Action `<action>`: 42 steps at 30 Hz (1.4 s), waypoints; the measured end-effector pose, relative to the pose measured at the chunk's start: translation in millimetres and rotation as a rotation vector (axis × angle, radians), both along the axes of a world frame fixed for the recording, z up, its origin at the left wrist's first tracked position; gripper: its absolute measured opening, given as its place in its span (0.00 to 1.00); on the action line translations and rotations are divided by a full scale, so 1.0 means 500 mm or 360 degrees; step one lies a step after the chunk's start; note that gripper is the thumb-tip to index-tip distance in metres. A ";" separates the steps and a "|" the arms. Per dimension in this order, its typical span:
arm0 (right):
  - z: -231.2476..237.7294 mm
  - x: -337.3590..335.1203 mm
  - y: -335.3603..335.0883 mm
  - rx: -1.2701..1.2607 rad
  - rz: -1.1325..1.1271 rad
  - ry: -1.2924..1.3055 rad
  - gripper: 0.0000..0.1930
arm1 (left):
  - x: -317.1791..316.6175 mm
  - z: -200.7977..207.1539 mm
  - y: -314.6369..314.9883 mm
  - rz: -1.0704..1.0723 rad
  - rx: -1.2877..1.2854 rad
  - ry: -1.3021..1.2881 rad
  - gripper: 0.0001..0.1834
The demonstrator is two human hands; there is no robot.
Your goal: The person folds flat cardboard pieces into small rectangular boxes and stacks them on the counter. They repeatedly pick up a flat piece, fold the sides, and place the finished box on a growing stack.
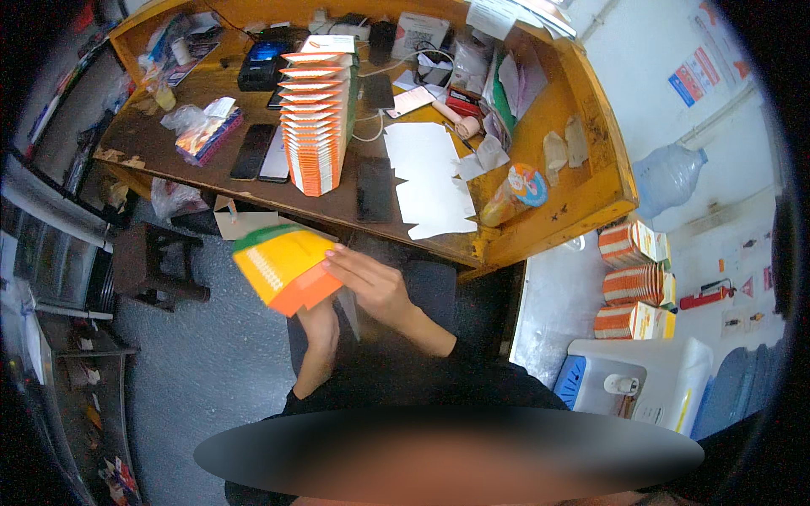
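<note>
A yellow, orange and green paper food box [287, 266] is held up in front of me, over the gap before the desk. My right hand [371, 285] pinches its right edge, fingers together along the cardboard. Below the box, my left hand [318, 327] grips it from underneath, its fingers mostly hidden behind the orange flap. On the desk just beyond stands a tall stack of nested orange-and-white boxes [314, 126]. To its right lie flat white die-cut sheets [426, 181].
The wooden desk [211, 181] has a raised rim. Phones [251, 152], a tissue pack [208, 135] and a tape-like roll [527, 185] lie on it. A dark stool [156, 261] stands left; more box stacks [633, 282] sit right, beyond a white appliance [641, 371].
</note>
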State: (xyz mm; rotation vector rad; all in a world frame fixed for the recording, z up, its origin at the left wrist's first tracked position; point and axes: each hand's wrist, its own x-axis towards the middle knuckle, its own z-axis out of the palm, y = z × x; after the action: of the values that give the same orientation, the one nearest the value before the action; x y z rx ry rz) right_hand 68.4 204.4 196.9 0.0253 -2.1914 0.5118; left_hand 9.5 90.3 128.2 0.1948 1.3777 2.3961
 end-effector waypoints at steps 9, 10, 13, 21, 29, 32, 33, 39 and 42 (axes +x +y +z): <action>-0.033 -0.021 -0.012 -0.0472 -0.0041 0.0027 0.10 | -0.018 0.030 -0.012 0.0173 0.0171 -0.0152 0.16; -0.033 -0.027 -0.016 -0.0570 -0.0008 -0.0063 0.10 | -0.020 0.039 -0.009 0.0279 0.0103 -0.0188 0.15; -0.033 -0.046 -0.029 -0.0672 -0.0010 -0.0061 0.11 | -0.019 0.052 -0.004 0.0427 0.0062 -0.0087 0.13; -0.028 -0.071 -0.035 -0.0642 0.0214 -0.0124 0.11 | -0.032 0.034 -0.026 0.0502 -0.0198 0.0226 0.12; -0.009 -0.091 -0.037 -0.0428 0.0464 -0.0319 0.19 | -0.061 0.023 -0.036 0.0531 -0.0015 0.0184 0.16; 0.016 -0.098 -0.044 -0.0533 0.0413 -0.0301 0.19 | -0.065 0.021 -0.034 0.0585 -0.0494 0.0520 0.20; 0.024 -0.098 -0.044 -0.0459 0.0380 -0.0229 0.20 | -0.063 0.020 -0.035 0.0599 -0.0609 0.0636 0.19; 0.011 -0.119 -0.037 -0.0212 0.0268 -0.0198 0.19 | -0.059 0.016 -0.051 0.0006 -0.0959 0.1224 0.28; -0.021 -0.115 -0.020 -0.0021 0.0318 -0.0240 0.18 | -0.060 0.031 -0.042 -0.0123 -0.0061 0.0521 0.28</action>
State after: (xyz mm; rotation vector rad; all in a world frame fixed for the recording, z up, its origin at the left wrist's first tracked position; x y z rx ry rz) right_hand 10.8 194.3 186.3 0.2064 -2.3463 0.6587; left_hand -20.6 69.1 143.6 0.6428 1.5211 2.3456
